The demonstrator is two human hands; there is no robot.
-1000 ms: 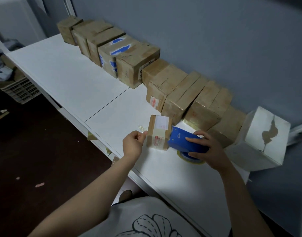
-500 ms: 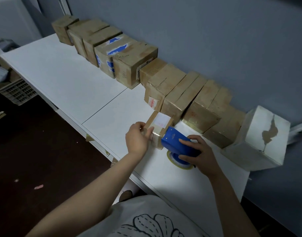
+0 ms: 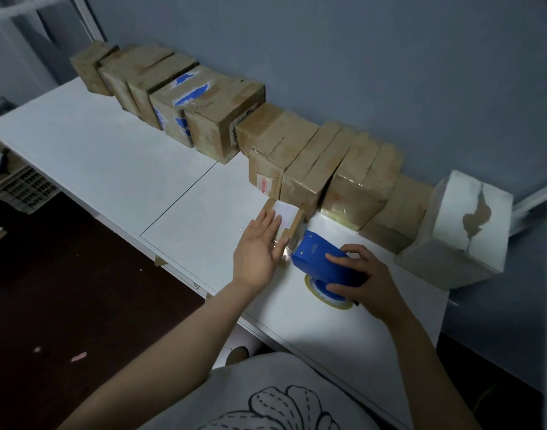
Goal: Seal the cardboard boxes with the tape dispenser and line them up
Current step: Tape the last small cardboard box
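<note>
The left hand (image 3: pixel 259 246) is held flat with fingers straight, arm extended forward; the right hand (image 3: pixel 363 282) is curled round the tape dispenser (image 3: pixel 315 257)

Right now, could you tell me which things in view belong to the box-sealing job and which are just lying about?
Job: small cardboard box, left hand flat on it; blue tape dispenser, gripped by the right hand; row of boxes along the wall.
Lying about, on the floor: plastic crate; pink scrap.
</note>
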